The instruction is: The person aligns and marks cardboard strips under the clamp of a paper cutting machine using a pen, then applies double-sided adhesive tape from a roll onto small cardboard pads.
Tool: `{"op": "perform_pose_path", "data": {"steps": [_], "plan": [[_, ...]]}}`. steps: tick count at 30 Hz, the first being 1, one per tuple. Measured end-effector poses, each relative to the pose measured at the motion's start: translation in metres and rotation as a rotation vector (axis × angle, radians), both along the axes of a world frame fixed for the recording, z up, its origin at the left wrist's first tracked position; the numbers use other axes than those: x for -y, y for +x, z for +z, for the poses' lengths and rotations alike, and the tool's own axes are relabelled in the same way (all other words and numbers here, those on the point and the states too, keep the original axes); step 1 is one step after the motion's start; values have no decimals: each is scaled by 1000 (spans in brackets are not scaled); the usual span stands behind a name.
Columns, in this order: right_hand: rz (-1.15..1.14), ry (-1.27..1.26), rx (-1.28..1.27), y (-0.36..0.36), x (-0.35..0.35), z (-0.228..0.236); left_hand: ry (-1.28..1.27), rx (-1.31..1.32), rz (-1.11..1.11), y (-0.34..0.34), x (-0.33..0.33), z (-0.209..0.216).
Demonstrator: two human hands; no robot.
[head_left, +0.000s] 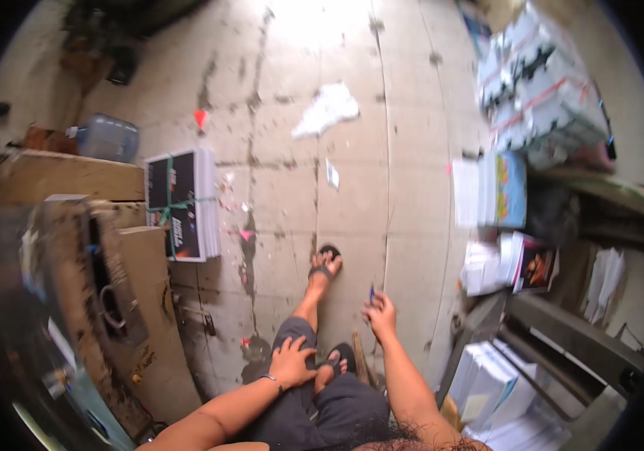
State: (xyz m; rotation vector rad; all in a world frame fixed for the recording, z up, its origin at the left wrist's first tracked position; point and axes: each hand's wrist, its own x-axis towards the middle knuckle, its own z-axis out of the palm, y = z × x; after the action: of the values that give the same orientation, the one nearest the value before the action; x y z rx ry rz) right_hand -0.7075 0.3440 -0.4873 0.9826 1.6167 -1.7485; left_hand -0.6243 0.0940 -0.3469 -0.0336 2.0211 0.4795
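Observation:
My left hand (289, 363) lies on my dark shorts (297, 331) near the knee. Its fingers are spread and it holds nothing; a band circles the wrist. My right hand (380, 314) is held out over the tiled floor, fingers closed around a thin, dark blue pen-like thing (372, 292). Only its upper end shows above the fingers, so its exact kind cannot be told. Below and between the hands are my feet in dark sandals, one foot (326, 263) stretched forward and the other (335, 362) drawn back.
On the left, a stack of dark-covered printed sheets (179, 203) tied with green string stands beside wooden furniture (66, 177) and a blue water jug (111, 137). Crumpled white paper (327, 110) lies ahead. Wrapped bundles (547, 98), paper stacks (506, 188) and a dark metal frame (577, 331) line the right.

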Motion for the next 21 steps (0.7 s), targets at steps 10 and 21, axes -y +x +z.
{"op": "perform_pose_path", "data": {"steps": [10, 21], "plan": [[464, 429, -482, 12, -136, 80, 243, -372, 297, 113, 49, 69], [586, -264, -577, 97, -18, 199, 123, -1374, 655, 188, 116, 291]]}}
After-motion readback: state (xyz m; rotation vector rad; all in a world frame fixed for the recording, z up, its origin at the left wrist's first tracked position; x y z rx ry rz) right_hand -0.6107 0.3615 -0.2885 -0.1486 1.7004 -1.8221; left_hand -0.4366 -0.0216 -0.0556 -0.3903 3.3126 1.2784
